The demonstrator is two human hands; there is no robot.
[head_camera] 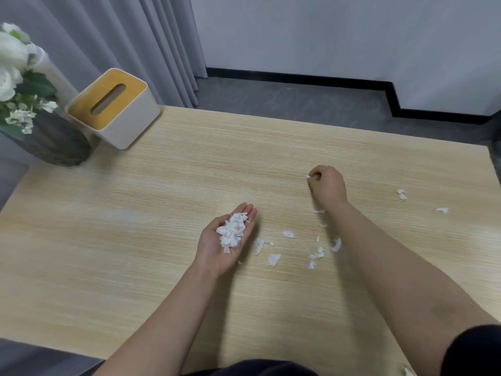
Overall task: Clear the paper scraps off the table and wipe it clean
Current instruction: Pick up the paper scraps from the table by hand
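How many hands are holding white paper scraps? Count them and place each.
2. The left hand, palm up, carries a pile of white paper scraps; the right hand pinches one small white scrap farther back.

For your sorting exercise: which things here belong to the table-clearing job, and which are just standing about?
Part of the job:
loose scraps
scraps in the left hand
scrap pinched by the right hand
table

Standing about:
tissue box
flowers
vase
curtain

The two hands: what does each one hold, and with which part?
The left hand carries a pile of paper scraps on its open, upturned palm. The right hand pinches one small scrap between its fingers, just above the table.
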